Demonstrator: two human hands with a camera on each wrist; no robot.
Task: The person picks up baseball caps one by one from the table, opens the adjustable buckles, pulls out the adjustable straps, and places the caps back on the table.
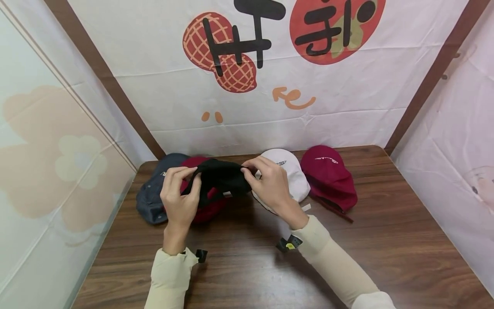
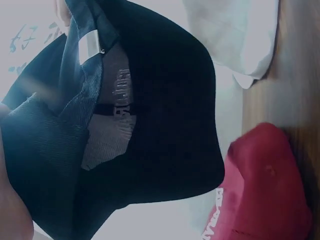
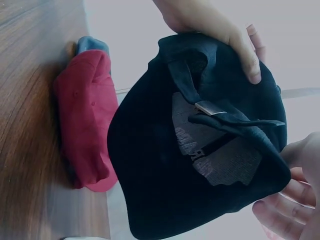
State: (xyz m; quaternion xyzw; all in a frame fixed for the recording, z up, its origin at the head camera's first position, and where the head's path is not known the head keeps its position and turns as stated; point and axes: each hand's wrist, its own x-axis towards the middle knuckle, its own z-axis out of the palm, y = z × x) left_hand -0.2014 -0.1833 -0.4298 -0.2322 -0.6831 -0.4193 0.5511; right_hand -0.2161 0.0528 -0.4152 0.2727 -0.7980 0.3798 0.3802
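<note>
A black baseball cap [image 1: 224, 176] is held up above the table between my two hands. My left hand [image 1: 179, 197] pinches its left edge, thumb on the near side, and my right hand [image 1: 272, 182] pinches the right edge. Both wrist views look into the cap: the right wrist view has the back strap with a metal buckle [image 3: 210, 108] and the light lining [image 3: 225, 160]. In the left wrist view a white tag [image 2: 91, 46] shows on the strap side. Behind the black cap lies a red cap [image 1: 210, 210], partly hidden by it and by my left hand.
On the wooden table [image 1: 247, 266], a dark blue cap [image 1: 152, 197] lies at the left by the red one. A white cap [image 1: 283, 171] sits behind my right hand, with a dark red cap [image 1: 329, 178] to its right. A printed cloth wall [image 1: 332, 128] stands behind the table.
</note>
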